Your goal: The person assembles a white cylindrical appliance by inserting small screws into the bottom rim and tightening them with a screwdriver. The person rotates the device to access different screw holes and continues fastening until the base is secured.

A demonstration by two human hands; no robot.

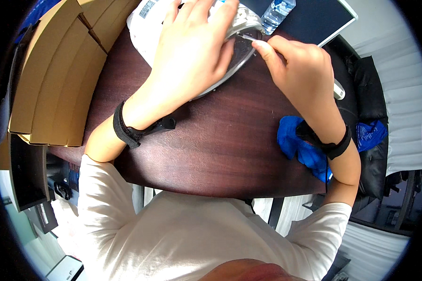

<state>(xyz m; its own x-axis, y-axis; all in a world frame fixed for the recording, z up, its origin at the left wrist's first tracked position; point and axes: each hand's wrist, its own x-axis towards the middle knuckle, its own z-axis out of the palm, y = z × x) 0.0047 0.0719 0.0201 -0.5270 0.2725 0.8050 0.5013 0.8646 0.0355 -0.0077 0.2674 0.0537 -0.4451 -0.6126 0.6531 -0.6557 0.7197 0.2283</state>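
The left hand (192,47) lies spread flat over a rounded grey-and-silver device (237,51), pressing it down at the far edge of the dark wood worktop (220,140); it grips nothing, only pins. The right hand (300,70) is pinched, thumb and forefinger closed on a thin, dark, pin-like tool (245,36) whose tip meets the device's upper rim (too small to tell what the tip is doing there). To my eye this is the fine working stage, one hand steadying while the other picks or pries at the casing; the next move would call for a steady hold and a small, controlled push. White plastic wrapping (143,28) sits under the device, a blue cloth (295,143) near the right edge, a water bottle (276,11) beyond, flat cardboard boxes (56,70) at the left.
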